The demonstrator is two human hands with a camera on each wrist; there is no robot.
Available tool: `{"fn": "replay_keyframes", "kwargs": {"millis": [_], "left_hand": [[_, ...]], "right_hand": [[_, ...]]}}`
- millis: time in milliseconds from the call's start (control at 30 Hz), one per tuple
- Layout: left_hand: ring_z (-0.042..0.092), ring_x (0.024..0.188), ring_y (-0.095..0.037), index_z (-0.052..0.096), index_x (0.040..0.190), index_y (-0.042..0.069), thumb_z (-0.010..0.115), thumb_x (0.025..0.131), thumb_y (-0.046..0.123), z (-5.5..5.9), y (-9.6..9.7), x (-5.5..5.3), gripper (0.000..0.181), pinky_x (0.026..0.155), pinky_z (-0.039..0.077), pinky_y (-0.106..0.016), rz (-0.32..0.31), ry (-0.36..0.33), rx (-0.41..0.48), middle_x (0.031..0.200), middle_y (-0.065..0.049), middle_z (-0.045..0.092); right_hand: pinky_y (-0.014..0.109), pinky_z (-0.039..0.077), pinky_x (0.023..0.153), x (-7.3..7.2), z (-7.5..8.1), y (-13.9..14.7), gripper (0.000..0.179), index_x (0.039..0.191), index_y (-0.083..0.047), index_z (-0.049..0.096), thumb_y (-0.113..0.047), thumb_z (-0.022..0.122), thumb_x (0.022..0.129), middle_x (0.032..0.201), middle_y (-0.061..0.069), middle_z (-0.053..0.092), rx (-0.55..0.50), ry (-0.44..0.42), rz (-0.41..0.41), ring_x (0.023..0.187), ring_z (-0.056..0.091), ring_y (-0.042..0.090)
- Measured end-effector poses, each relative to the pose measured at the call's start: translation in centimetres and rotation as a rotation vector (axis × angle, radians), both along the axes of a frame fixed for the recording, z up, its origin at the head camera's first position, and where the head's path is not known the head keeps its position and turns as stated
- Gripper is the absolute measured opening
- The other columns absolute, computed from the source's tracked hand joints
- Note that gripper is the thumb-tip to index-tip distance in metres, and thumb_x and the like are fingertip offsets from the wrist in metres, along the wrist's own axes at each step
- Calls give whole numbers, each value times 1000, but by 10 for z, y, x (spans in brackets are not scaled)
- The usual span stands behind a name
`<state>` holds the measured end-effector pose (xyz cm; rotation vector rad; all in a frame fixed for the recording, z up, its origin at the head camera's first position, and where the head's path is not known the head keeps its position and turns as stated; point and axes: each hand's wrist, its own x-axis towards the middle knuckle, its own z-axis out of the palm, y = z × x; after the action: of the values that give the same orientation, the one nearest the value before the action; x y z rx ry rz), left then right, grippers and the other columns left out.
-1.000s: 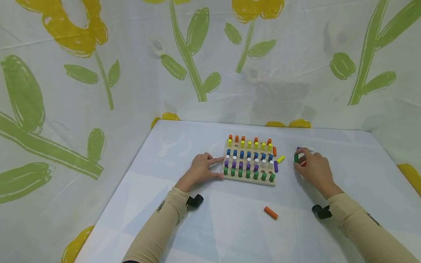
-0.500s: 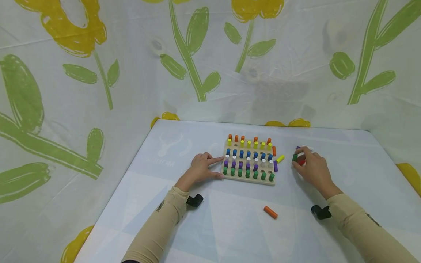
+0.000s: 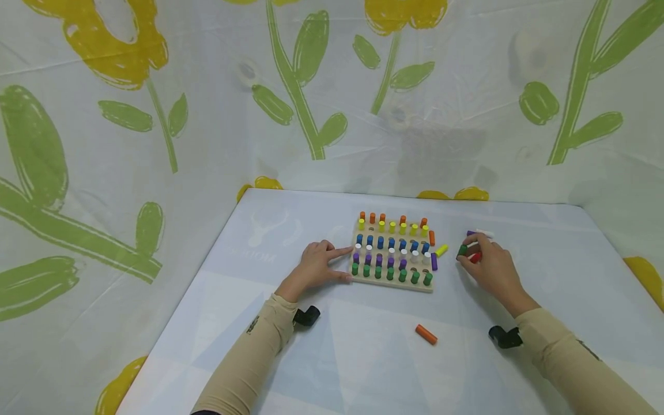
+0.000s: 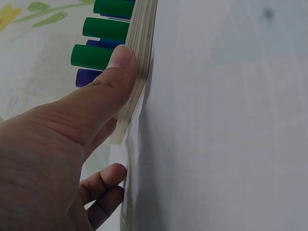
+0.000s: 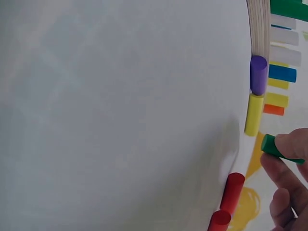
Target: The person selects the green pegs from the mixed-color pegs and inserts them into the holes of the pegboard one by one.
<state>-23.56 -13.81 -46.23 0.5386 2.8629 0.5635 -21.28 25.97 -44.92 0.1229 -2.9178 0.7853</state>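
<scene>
My left hand is at the left side of a wooden pegboard, index finger and thumb spread and nearly straight. The left wrist view has the thumb pressed on the board's edge near a corner, beside green pegs. Rows of orange, yellow, blue, white, purple and green pegs stand in the board. To its right, my right hand pinches a green peg between thumb and fingers, tilted above the table. Red pegs lie close by, partly hidden by that hand in the head view.
A purple peg and an orange peg lie along the board's right side, with a yellow peg beside them. White and purple pegs lie beyond my right hand. Another orange peg rests nearer the front.
The green peg in my right hand has moved slightly left and gone from upright to tilted. My left hand stays at the board.
</scene>
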Motion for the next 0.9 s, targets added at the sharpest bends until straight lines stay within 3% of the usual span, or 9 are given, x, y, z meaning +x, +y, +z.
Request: {"fn": "replay_keyframes", "kwargs": {"millis": [600, 900], "left_hand": [[38, 104, -22, 49, 151, 35, 79, 79, 61, 0, 0, 1, 82, 96, 32, -41, 4, -10, -6, 110, -3, 45], [38, 107, -23, 49, 151, 36, 80, 79, 60, -1, 1, 0, 82, 98, 32, -42, 19, -23, 4, 111, -3, 44]], "right_hand": [[46, 45, 77, 12, 2, -3, 34, 119, -4, 53, -14, 74, 93, 108, 23, 68, -33, 7, 27, 90, 57, 34], [50, 45, 79, 17, 1, -5, 34, 119, -5, 53, -12, 74, 93, 107, 22, 68, -39, 54, 55, 91, 57, 35]]}}
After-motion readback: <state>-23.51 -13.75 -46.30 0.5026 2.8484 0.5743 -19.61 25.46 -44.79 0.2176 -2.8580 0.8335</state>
